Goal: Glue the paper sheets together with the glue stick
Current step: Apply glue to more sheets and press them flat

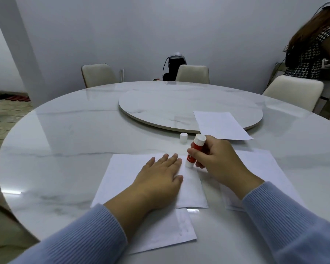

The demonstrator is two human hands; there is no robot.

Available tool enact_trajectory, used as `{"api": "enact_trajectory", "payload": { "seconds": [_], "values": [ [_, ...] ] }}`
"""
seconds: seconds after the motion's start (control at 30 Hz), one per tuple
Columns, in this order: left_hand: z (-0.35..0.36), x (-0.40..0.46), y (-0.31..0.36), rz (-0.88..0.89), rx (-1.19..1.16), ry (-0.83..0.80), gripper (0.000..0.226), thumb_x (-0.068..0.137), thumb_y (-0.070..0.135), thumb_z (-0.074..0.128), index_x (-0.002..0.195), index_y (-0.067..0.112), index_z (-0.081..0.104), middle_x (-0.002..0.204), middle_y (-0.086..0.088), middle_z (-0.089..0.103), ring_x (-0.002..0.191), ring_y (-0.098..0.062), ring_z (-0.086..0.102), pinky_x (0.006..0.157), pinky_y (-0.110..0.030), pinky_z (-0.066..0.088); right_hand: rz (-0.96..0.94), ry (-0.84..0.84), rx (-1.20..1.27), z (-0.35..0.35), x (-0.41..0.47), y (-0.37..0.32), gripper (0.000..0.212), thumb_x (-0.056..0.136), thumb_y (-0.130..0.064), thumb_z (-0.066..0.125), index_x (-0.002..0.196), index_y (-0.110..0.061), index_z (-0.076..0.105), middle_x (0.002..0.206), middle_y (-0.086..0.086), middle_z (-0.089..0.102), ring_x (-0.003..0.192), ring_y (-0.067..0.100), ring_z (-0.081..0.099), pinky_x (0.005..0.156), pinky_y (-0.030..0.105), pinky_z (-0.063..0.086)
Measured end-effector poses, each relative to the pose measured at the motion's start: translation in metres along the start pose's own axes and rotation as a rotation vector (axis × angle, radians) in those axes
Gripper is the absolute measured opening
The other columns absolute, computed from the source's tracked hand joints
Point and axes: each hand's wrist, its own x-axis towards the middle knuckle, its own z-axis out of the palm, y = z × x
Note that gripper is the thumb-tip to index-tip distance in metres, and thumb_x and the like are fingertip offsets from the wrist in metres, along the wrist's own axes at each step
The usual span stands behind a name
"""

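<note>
The right hand (217, 161) has its grip closed round the red and white glue stick (195, 151), fingers curled about the barrel, its lower end down on the upper right corner of the paper sheet (122, 174) at centre frame. The left hand (160, 180) lies flat on that sheet, fingers straight. The tip's contact is hard to make out. Blue sleeves hide parts of a lower sheet (171, 231) and a right-hand sheet (265, 164). The white cap (183, 137) stands on the worktop (65, 141) just above; another sheet (221, 125) lies further up right.
</note>
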Motion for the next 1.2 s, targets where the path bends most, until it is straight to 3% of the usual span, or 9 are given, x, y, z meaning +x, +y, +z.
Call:
{"api": "enact_trajectory", "payload": {
  "seconds": [0.3, 0.5, 0.6, 0.7, 0.8, 0.9, 0.97, 1.1, 1.2],
  "values": [
    [-0.001, 0.000, 0.001, -0.003, 0.014, -0.007, 0.055, 0.099, 0.037, 0.022, 0.151, 0.027, 0.006, 0.160, 0.010, -0.001, 0.147, -0.007, -0.003, 0.120, -0.032, -0.003, -0.002, -0.122, 0.000, -0.021, -0.045, -0.015, 0.011, 0.081, -0.025, 0.069, 0.081, -0.015, 0.065, 0.070, 0.004, 0.069, 0.052, 0.008, 0.061, 0.058, 0.029, 0.053],
    [-0.001, -0.001, 0.002, -0.001, 0.017, 0.016, 0.055, 0.099, 0.037, 0.023, 0.151, 0.026, 0.008, 0.161, 0.009, 0.001, 0.147, -0.007, -0.002, 0.120, -0.032, -0.002, 0.023, -0.245, 0.212, -0.029, -0.055, -0.013, 0.004, 0.080, -0.010, 0.070, 0.079, -0.007, 0.068, 0.060, 0.003, 0.066, 0.046, 0.012, 0.057, 0.050, 0.024, 0.049],
    [-0.005, -0.002, 0.001, 0.003, 0.028, -0.019, 0.056, 0.099, 0.037, 0.023, 0.151, 0.026, 0.007, 0.161, 0.010, -0.002, 0.147, -0.008, -0.004, 0.120, -0.033, -0.002, 0.067, 0.001, 0.537, -0.034, -0.048, -0.010, 0.005, 0.082, 0.000, 0.063, 0.078, -0.001, 0.067, 0.058, 0.009, 0.068, 0.044, 0.016, 0.054, 0.046, 0.027, 0.047],
    [-0.025, -0.004, -0.003, 0.081, 0.097, -0.207, 0.055, 0.100, 0.032, 0.028, 0.150, 0.035, 0.005, 0.159, 0.010, -0.016, 0.145, -0.014, -0.019, 0.119, -0.038, -0.007, 0.087, 0.351, 0.708, -0.042, -0.040, -0.004, 0.006, 0.086, -0.011, 0.063, 0.083, -0.006, 0.066, 0.069, 0.018, 0.070, 0.052, 0.019, 0.056, 0.053, 0.029, 0.049],
    [-0.051, -0.010, -0.010, 0.177, 0.005, -0.326, 0.060, 0.098, 0.021, 0.041, 0.145, 0.048, 0.016, 0.155, 0.016, -0.021, 0.142, -0.010, -0.024, 0.119, -0.039, -0.005, 0.096, 0.442, 0.660, -0.043, -0.038, 0.002, 0.006, 0.086, -0.017, 0.065, 0.084, -0.012, 0.066, 0.065, 0.004, 0.070, 0.053, 0.018, 0.057, 0.058, 0.032, 0.049],
    [-0.044, -0.008, -0.017, -0.037, -0.076, -0.003, 0.057, 0.098, 0.038, 0.037, 0.149, 0.036, 0.011, 0.160, 0.009, -0.002, 0.147, -0.011, -0.006, 0.120, -0.037, 0.003, 0.074, 0.452, 0.655, -0.043, -0.039, -0.001, 0.003, 0.085, -0.015, 0.065, 0.083, -0.014, 0.066, 0.061, -0.001, 0.068, 0.052, 0.017, 0.058, 0.058, 0.029, 0.050],
    [-0.031, -0.007, -0.019, -0.231, 0.024, 0.067, 0.066, 0.096, 0.052, 0.028, 0.151, 0.024, 0.003, 0.161, -0.002, -0.001, 0.148, -0.021, -0.005, 0.120, -0.041, 0.004, 0.041, 0.430, 0.668, -0.041, -0.036, -0.007, 0.002, 0.085, -0.013, 0.065, 0.084, -0.014, 0.066, 0.063, 0.000, 0.070, 0.054, 0.017, 0.060, 0.058, 0.030, 0.051],
    [-0.026, -0.010, -0.025, -0.091, 0.026, -0.167, 0.061, 0.096, 0.046, 0.032, 0.150, 0.034, 0.004, 0.160, 0.009, -0.008, 0.147, -0.010, -0.010, 0.120, -0.038, -0.004, -0.018, 0.307, 0.560, -0.032, -0.016, -0.020, 0.010, 0.084, -0.007, 0.066, 0.084, -0.016, 0.064, 0.069, 0.003, 0.074, 0.063, 0.018, 0.069, 0.063, 0.030, 0.059],
    [-0.026, -0.010, -0.028, -0.051, -0.035, -0.090, 0.059, 0.096, 0.045, 0.034, 0.149, 0.037, 0.010, 0.159, 0.015, -0.002, 0.146, -0.003, -0.005, 0.120, -0.033, -0.003, -0.011, 0.202, 0.378, -0.015, 0.004, -0.019, 0.012, 0.083, -0.012, 0.068, 0.086, -0.019, 0.059, 0.084, 0.012, 0.072, 0.071, 0.025, 0.070, 0.070, 0.041, 0.059]
  ]
}}
